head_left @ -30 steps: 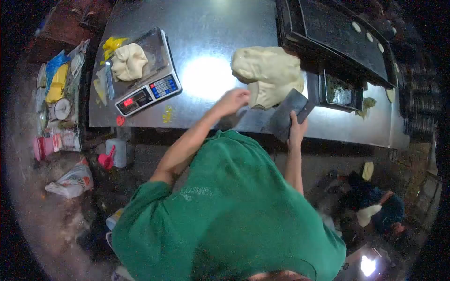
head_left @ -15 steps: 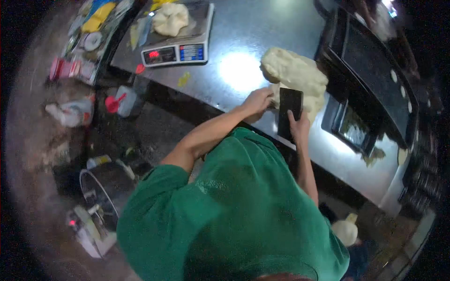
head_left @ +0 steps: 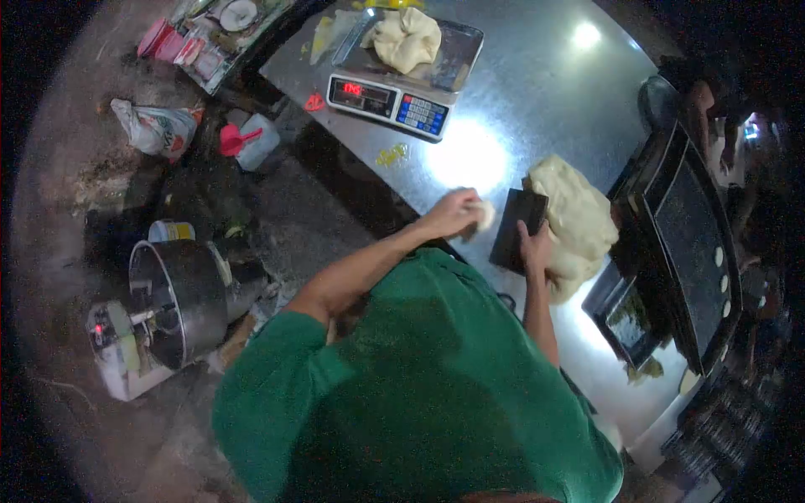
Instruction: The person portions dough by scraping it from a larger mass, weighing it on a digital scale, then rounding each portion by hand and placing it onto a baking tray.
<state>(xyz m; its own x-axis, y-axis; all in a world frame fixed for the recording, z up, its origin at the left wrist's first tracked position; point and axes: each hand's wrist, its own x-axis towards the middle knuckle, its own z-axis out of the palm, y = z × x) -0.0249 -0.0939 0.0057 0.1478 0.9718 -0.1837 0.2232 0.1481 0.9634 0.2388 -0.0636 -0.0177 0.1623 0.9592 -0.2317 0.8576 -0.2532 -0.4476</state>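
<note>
Since the frame half a second earlier, the left hand point(head_left: 455, 215) has been drawn back from the large dough mass point(head_left: 579, 214), and a small piece of dough point(head_left: 485, 215) is now seen at its fingertips, apart from the mass. The scraper point(head_left: 518, 226), which was then stood against the dough, is now held just beside the mass's near edge, with its blade laid nearly flat over the steel table point(head_left: 537, 92). From this it is judged that a portion has been parted from the bulk and is carried in the hand.

The left fingers are curled shut about the small piece. The right hand point(head_left: 535, 248) is closed on the near end of the scraper, fingers pressed together on the dark blade; where the thumb lies cannot be told. The large mass rests on the table, between the scraper and a dark machine point(head_left: 696, 243) at the table's right end.

Further along the table, well apart from both hands, a digital scale point(head_left: 394, 94) is set with another lump of dough point(head_left: 408, 38) on its pan. On the floor to the left, a steel mixer bowl point(head_left: 180, 302), a white bag point(head_left: 159, 127) and a jug with a red scoop point(head_left: 247, 138) can be made out.
</note>
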